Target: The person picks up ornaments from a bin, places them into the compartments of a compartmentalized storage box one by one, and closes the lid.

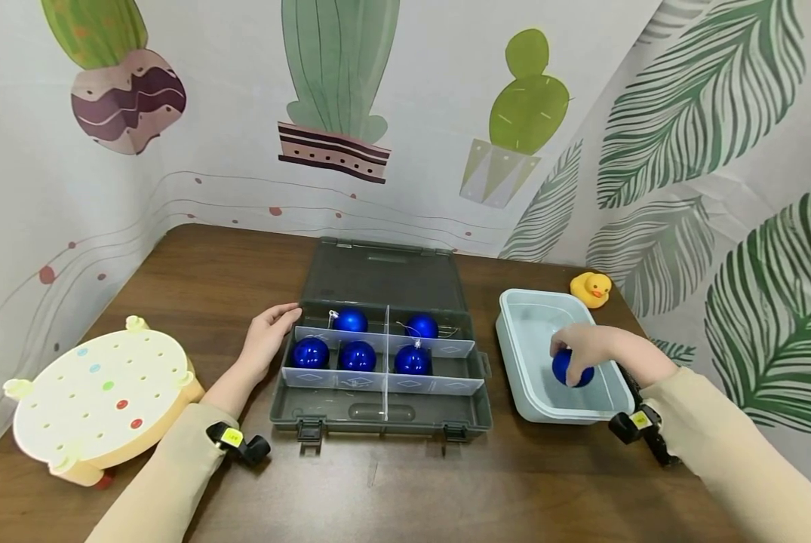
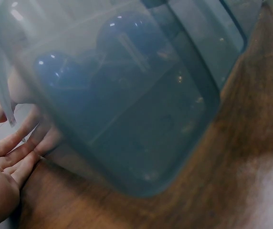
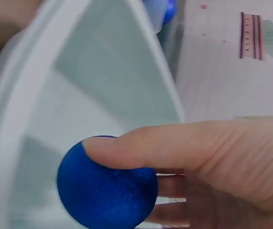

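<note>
In the head view, my right hand (image 1: 585,348) is inside the light blue plastic tub (image 1: 523,392), holding a blue Christmas bauble (image 1: 563,368) between thumb and fingers. The right wrist view shows the thumb lying across the top of that bauble (image 3: 108,195). A dark grey, see-through compartment box (image 1: 378,422) stands with its lid raised at the middle. Several blue baubles (image 1: 357,356) sit in its back and middle rows; the front row holds none. My left hand (image 1: 265,339) rests its fingers against the box's left side, near the back corner.
White dividers (image 1: 439,385) split the box into rows. A yellow rubber duck (image 1: 591,289) stands behind the tub at the table's back right. At the left lies a round cream pegboard (image 1: 102,400) with coloured dots. A patterned cloth hangs behind the wooden table (image 1: 405,490).
</note>
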`<move>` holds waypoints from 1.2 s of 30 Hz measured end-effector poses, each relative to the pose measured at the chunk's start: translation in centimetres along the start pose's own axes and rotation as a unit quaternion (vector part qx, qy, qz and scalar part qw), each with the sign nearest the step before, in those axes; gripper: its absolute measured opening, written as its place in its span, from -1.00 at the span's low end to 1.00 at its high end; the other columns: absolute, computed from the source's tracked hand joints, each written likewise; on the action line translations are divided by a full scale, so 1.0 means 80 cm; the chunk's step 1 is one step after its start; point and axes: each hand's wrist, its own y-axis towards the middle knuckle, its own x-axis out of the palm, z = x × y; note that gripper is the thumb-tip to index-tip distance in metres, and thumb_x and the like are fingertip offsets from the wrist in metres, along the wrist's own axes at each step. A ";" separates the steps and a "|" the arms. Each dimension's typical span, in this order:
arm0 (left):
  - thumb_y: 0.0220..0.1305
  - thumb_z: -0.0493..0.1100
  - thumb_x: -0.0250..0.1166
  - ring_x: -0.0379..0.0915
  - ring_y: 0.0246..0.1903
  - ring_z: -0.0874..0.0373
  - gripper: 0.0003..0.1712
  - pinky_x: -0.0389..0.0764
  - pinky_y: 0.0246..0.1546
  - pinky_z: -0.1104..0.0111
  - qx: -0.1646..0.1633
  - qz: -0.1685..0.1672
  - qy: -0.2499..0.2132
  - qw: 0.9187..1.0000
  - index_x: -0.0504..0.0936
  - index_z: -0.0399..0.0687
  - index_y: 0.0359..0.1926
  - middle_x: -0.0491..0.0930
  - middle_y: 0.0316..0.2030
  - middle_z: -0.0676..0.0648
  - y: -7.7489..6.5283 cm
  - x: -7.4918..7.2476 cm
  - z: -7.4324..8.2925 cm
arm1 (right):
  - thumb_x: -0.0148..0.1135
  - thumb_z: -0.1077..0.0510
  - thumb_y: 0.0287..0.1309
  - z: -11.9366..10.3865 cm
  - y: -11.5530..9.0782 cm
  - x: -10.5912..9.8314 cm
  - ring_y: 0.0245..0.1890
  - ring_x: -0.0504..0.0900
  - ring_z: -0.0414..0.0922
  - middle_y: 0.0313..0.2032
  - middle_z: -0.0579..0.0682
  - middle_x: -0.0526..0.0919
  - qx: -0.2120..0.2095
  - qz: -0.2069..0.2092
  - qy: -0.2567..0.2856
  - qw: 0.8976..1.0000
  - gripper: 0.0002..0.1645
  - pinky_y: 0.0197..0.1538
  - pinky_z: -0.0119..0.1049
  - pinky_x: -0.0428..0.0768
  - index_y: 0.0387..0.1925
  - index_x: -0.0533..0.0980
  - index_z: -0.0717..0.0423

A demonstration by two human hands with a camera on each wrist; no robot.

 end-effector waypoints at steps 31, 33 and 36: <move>0.47 -0.01 0.06 0.30 0.29 -0.08 -0.41 0.32 0.37 0.13 -0.004 0.003 -0.003 1.000 0.36 -0.31 0.34 0.37 0.32 -0.33 0.002 0.000 -0.001 | 0.43 0.21 0.03 -0.109 0.045 -0.010 0.13 0.51 0.19 0.17 0.19 0.53 -0.253 0.209 0.003 0.945 -0.39 0.08 0.10 0.60 0.15 0.46 0.20; 0.47 -0.01 0.06 0.31 0.28 -0.08 -0.41 0.32 0.37 0.13 -0.004 0.003 -0.002 1.000 0.36 -0.31 0.34 0.37 0.31 -0.33 0.002 0.001 -0.001 | 0.42 0.22 0.03 -0.112 0.050 -0.006 0.13 0.51 0.18 0.17 0.18 0.53 -0.269 0.198 0.001 0.942 -0.40 0.09 0.10 0.60 0.14 0.47 0.20; 0.47 -0.01 0.06 0.31 0.28 -0.08 -0.41 0.33 0.36 0.14 -0.003 0.005 -0.001 1.000 0.37 -0.31 0.34 0.38 0.31 -0.33 0.001 0.000 -0.001 | 0.43 0.24 0.00 -0.114 0.056 -0.002 0.14 0.52 0.16 0.17 0.18 0.54 -0.286 0.185 0.003 0.940 -0.39 0.11 0.09 0.59 0.14 0.47 0.21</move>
